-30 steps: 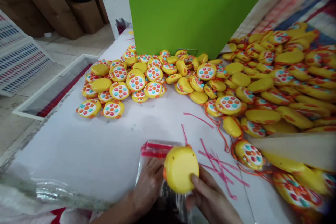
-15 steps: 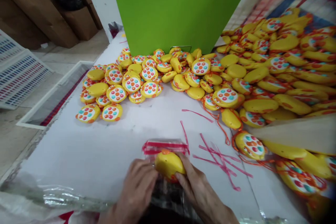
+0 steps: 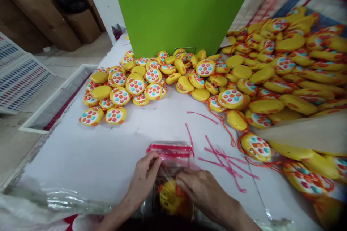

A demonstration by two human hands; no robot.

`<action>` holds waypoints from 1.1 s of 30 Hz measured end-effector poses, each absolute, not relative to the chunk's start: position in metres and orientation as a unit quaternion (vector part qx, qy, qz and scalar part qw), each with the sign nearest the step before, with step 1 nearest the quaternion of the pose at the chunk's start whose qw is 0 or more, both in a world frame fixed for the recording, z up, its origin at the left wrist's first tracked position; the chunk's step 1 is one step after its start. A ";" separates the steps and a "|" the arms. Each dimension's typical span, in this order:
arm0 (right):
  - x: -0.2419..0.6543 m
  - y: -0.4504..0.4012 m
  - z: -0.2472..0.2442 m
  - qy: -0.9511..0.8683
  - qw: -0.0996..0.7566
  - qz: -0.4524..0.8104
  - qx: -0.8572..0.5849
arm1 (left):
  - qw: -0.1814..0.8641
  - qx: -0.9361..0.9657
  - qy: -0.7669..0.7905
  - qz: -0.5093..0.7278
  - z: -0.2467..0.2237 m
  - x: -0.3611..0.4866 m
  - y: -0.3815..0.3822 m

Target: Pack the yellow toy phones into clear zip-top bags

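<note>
Near the front edge of the table, my left hand (image 3: 146, 173) pinches the opening of a clear plastic bag (image 3: 173, 164) between thumb and fingertips. Pink strips run along the top of the bag. My right hand (image 3: 202, 189) has its fingers curled at the bag's mouth, on the upper edge of a yellow animal-shaped toy (image 3: 171, 199) with orange parts. The toy lies within the clear film, its plain yellow side up. Dark, shiny film shows below it; what this belongs to is hidden.
Pink strips (image 3: 227, 162) lie scattered right of the bag. Yellow toys with coloured buttons form a left heap (image 3: 135, 85) and a larger right pile (image 3: 284, 75), some with orange cords. A green panel (image 3: 179, 11) stands behind. White baskets (image 3: 24, 75) are on the floor left.
The toy has moved down from above the bag into its clear film. My left hand has shifted up to the bag's opening, while my right hand has turned over the toy's upper edge.
</note>
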State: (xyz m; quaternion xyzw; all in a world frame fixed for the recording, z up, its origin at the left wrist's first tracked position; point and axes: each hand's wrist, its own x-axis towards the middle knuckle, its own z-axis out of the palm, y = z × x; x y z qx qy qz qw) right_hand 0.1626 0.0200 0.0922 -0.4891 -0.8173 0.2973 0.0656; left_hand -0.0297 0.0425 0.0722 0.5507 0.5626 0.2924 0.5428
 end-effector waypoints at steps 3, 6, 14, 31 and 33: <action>0.157 0.026 0.091 -0.833 0.065 0.218 -0.504 | 0.573 0.517 0.558 0.306 0.075 -0.030 0.040; 0.144 0.032 0.090 -0.809 0.153 0.209 -0.527 | 0.607 0.469 0.561 0.312 0.072 -0.034 0.035; 0.113 0.038 0.084 -0.798 0.199 0.207 -0.530 | 0.578 0.538 0.548 0.276 0.074 -0.034 0.031; 0.285 -0.003 0.065 -0.415 0.203 0.125 -0.878 | 0.572 0.515 0.574 0.278 0.066 -0.050 0.025; 0.305 -0.015 0.066 -0.409 0.134 0.118 -0.895 | 0.589 0.491 0.574 0.288 0.064 -0.052 0.026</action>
